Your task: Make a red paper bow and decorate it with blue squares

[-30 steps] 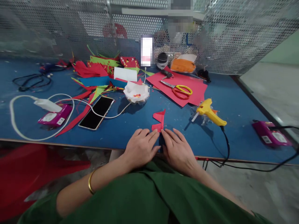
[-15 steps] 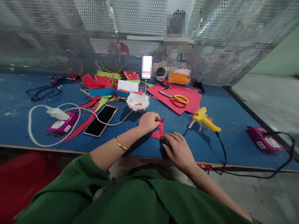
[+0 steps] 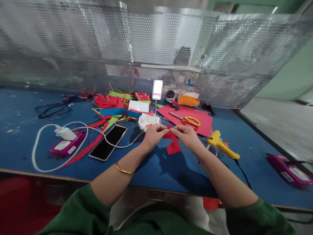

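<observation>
At the centre of the frame, a bright red, angular piece of folded paper (image 3: 173,147) is held up over the blue desk (image 3: 137,173), pinched at its upper edge between the thumb and fingertips of my left hand (image 3: 154,135) and those of my right hand (image 3: 188,134). My grip is closed on both sides, the fingertips almost meeting. A small tip shows above my fingers; below them one flap points left and a broader, blunt-ended one hangs lowest. My fingers cover the middle of the top, so I can't tell how it is folded there. A dark shadow spreads over the surface beneath. Just behind my left hand sits a white, crumpled-rim dish (image 3: 146,119) with orange-red bits in it, its near side hidden by that hand. Beyond my right hand, scissors with yellow and red handles (image 3: 192,121) lie on large flat red paper sheets (image 3: 204,125). Right of centre is a yellow glue gun (image 3: 223,146); left of centre, a black-screened phone (image 3: 107,143) lies under a looping white cable (image 3: 127,147).
</observation>
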Motion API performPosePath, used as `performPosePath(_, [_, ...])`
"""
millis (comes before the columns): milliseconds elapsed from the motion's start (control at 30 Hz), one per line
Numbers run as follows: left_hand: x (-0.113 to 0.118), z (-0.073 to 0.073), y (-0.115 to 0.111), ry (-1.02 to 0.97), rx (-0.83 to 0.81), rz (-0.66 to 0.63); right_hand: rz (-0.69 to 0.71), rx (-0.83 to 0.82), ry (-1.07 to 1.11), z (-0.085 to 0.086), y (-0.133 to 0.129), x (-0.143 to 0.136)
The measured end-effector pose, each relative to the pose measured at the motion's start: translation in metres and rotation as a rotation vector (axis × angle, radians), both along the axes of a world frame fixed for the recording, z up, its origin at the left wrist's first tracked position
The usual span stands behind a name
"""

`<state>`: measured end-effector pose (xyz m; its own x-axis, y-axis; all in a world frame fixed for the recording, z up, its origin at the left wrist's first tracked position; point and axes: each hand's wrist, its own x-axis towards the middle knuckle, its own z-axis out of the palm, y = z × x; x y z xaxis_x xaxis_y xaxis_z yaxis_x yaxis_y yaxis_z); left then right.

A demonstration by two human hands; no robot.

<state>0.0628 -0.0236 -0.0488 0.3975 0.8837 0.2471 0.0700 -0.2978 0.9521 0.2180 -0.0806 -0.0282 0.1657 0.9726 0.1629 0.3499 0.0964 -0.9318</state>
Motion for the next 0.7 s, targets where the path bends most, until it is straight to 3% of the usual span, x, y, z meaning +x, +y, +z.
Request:
performPosePath(200, [0.003,0.000,-0.003,0.041,0.046,-0.015,-0.054,-0.013,0.017,-0.011,-0.012,0.002])
performPosePath(400, [0.003,0.004,-0.009,0.130,0.159,-0.021,-0.071,-0.002,0.010,-0.010,-0.016,0.001])
performPosePath(533, [0.002,0.004,-0.010,0.201,0.291,0.075,-0.105,0.036,0.031,-0.007,-0.016,0.004])
performPosePath(600, [0.002,0.003,-0.009,0.171,0.229,0.090,-0.130,0.065,0.043,-0.004,-0.016,0.007])
performPosePath(700, [0.003,0.004,-0.008,0.041,-0.003,-0.011,-0.132,0.080,0.048,-0.001,-0.017,0.009])
